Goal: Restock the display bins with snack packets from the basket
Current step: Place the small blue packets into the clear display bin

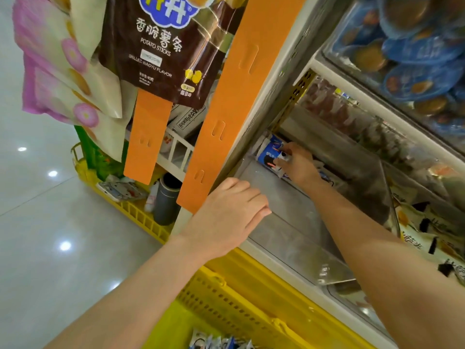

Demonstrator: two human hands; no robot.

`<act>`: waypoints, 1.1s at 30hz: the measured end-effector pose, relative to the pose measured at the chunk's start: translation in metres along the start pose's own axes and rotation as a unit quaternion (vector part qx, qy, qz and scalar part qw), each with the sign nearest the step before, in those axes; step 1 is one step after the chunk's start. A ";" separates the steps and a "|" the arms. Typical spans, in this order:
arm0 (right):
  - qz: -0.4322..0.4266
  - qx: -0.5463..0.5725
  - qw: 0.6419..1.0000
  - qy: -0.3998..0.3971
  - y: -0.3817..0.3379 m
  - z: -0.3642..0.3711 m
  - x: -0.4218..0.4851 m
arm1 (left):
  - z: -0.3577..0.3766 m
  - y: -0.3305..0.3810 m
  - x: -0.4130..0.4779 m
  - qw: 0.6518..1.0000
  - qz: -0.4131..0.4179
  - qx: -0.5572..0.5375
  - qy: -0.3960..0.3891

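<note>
My right hand [298,163] reaches deep into a clear plastic display bin [289,238] and grips blue-and-white snack packets [270,153] at the bin's far end. My left hand [231,212] rests on the bin's near left rim, fingers curled over the edge and holding no packet. At the bottom of the view stands the yellow basket [226,306], with several more blue-and-white packets [216,342] lying in it.
An orange hanging strip [226,109] and a brown potato-stick bag [161,46] hang left of the shelf. Another yellow crate [141,215] holding a grey cylinder [166,200] sits on the floor. Neighbouring bins to the right hold other snacks [427,235]; blue packs [415,46] fill the shelf above.
</note>
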State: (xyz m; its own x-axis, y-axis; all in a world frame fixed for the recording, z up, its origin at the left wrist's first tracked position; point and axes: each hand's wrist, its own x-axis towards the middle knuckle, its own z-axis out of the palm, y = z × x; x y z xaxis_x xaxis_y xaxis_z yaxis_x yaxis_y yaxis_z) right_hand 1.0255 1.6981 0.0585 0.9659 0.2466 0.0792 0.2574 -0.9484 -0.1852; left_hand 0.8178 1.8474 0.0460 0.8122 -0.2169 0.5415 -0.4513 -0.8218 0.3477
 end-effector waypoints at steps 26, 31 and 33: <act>-0.213 0.054 0.973 0.076 0.005 -0.035 -0.258 | -0.013 0.057 -0.037 0.995 -0.088 -0.005 0.048; -0.241 0.108 0.962 0.074 0.020 0.017 -0.307 | 0.012 0.055 -0.117 0.977 -0.211 -0.011 0.010; -0.208 0.103 0.973 -0.001 0.028 0.053 -0.323 | 0.021 0.040 -0.150 0.958 -0.285 0.013 -0.042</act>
State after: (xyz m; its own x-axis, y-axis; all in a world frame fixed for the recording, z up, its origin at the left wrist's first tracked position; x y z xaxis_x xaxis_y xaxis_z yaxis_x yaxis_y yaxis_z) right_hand 0.7220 1.6025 -0.0239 0.7768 0.6010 0.1880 0.6263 -0.7061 -0.3305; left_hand 0.6857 1.8361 -0.0375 0.9510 0.2301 0.2065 0.0823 -0.8324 0.5480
